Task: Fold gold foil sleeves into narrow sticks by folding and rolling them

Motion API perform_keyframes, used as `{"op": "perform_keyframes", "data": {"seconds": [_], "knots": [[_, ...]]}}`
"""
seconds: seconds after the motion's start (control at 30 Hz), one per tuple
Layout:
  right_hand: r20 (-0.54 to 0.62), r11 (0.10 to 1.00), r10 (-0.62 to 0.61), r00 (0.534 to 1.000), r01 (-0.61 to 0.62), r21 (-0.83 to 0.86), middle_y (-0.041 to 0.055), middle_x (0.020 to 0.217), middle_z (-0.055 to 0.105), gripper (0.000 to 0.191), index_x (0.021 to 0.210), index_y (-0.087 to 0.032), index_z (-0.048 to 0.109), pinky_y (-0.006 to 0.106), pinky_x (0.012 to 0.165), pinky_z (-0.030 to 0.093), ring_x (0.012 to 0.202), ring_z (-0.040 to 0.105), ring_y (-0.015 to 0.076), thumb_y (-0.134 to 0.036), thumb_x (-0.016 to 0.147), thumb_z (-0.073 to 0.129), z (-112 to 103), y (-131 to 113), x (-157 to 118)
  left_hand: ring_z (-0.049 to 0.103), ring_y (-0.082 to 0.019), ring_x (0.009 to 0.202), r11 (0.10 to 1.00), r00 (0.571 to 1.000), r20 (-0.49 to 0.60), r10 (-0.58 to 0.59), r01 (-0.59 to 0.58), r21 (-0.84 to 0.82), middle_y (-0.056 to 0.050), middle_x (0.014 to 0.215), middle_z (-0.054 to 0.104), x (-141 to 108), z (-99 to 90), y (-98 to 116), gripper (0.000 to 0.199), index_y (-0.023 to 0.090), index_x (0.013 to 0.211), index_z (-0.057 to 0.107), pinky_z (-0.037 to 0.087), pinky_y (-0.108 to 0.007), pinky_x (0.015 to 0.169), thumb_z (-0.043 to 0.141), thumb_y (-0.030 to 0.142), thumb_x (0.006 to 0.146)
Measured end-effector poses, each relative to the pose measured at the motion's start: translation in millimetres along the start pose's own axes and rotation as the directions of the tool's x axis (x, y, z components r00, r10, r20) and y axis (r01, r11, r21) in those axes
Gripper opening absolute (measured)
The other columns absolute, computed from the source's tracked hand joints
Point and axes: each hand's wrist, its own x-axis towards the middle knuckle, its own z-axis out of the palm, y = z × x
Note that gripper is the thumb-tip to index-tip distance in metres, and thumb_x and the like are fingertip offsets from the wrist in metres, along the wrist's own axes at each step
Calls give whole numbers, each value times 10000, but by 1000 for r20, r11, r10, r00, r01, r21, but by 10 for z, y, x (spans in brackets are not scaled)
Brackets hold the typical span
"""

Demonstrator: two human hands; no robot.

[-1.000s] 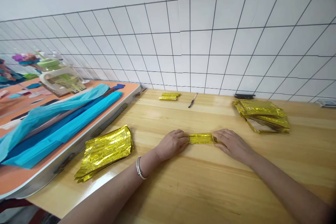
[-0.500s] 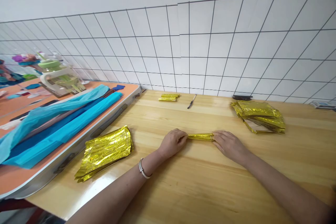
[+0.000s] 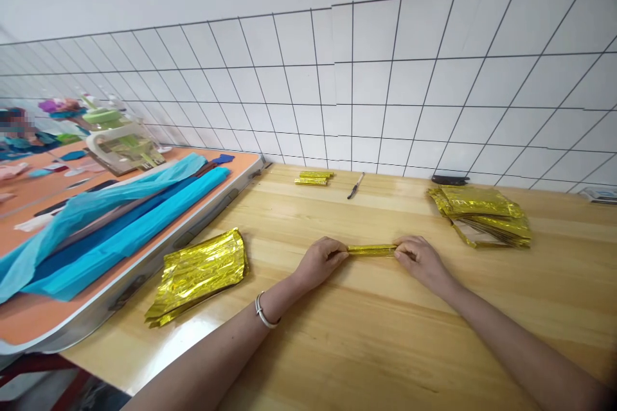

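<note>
A narrow rolled strip of gold foil paper (image 3: 371, 250) lies crosswise on the wooden table, pinched at both ends. My left hand (image 3: 322, 262) grips its left end between thumb and fingers. At the right end, my right hand (image 3: 420, 262) is closed on it the same way. The fingers hide both tips of the strip. Left of my hands rests a stack of crinkled gold foil sheets (image 3: 202, 273). A larger, fanned pile of gold foil sheets (image 3: 482, 212) is at the far right. Two finished-looking gold rolls (image 3: 313, 178) lie together near the back.
Near the wall lie a pen (image 3: 355, 186) and a black object (image 3: 450, 180). The wooden table (image 3: 337, 347) meets an orange-topped table (image 3: 19, 327) on the left, which bears blue fabric-like sheets (image 3: 130, 234) and a green-lidded container (image 3: 103, 119). A gridded wall (image 3: 376, 83) stands behind.
My right hand's fingers, stretched along the end of the strip before, are now bent in a pinch on it. The view has shifted slightly.
</note>
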Motion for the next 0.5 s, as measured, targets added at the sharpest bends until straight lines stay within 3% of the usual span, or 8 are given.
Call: {"op": "perform_keyframes", "data": {"seconds": [0.13, 0.5], "knots": [[-18, 998, 56, 998, -56, 13, 32, 883, 645, 124, 648, -209, 598, 324, 775, 414, 834, 567, 182, -209, 761, 547, 33, 11, 36, 548, -132, 795, 999, 1000, -8, 27, -27, 20, -6, 825, 638, 20, 23, 21, 122, 190, 766, 603, 425, -259, 778, 509, 208, 842], [-11, 982, 120, 993, -121, -148, 12, 707, 592, 141, 552, -201, 531, 282, 707, 378, 703, 511, 162, -186, 692, 540, 71, -40, 146, 513, -135, 711, 955, 990, -113, -80, 108, 275, -16, 694, 552, 130, 159, 113, 126, 165, 601, 495, 406, -242, 659, 517, 118, 717]]}}
